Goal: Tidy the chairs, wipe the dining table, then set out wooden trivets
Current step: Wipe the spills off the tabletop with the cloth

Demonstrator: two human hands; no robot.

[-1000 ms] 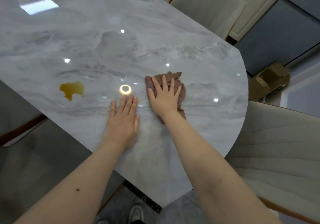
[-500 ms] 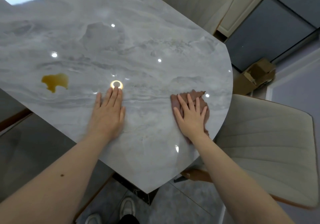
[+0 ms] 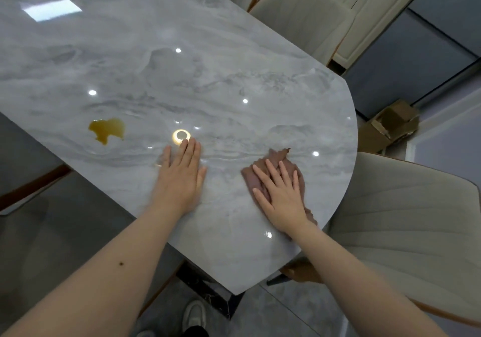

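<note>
Since the earlier frame the cloth has slid right, toward the table's (image 3: 156, 50) rounded end. Amber spill (image 3: 107, 129) waits left; left hand (image 3: 179, 180) braces flat, open. Right hand (image 3: 279, 193) presses the cloth (image 3: 283, 158), fingers spread; sweep back with overlapping strokes.

The right hand (image 3: 282, 198) lies flat, fingers (image 3: 270, 172) spread, pressing a brown cloth (image 3: 278, 158) onto the grey marbled worktop (image 3: 182, 71). The left hand (image 3: 179, 180) rests palm-down beside it. An amber spill (image 3: 107, 129) sits well left of the left fingers (image 3: 191, 152). A beige chair (image 3: 406, 222) stands right of the right fingers.
</note>
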